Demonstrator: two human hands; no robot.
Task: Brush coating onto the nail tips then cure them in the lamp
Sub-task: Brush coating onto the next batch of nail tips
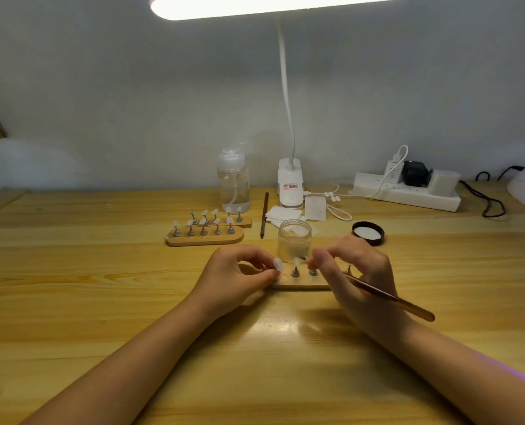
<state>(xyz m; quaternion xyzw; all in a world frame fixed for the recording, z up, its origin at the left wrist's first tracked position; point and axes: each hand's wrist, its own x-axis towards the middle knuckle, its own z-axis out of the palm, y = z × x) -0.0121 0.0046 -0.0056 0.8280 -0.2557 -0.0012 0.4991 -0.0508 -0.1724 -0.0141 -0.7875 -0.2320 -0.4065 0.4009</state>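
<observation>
Pinching a pale nail tip (277, 265) between curled fingers, the left hand (239, 276) hovers at the end of a wooden stand (298, 283) on the desk (101, 271). The right hand (358, 268) grips a brown brush (390, 299) just beside the stand's metal pegs (295, 273). Behind them stands an open jar (294, 240), its black lid (368, 233) nearby, and farther left a second stand of nail tips (204, 233).

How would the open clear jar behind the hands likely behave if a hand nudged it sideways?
The open clear jar looks squat with a wide base, so it would probably slide rather than tip. It seems nearly empty, so likely light and easily shoved. With its black lid lying off beside it, any contents could spill.
</observation>
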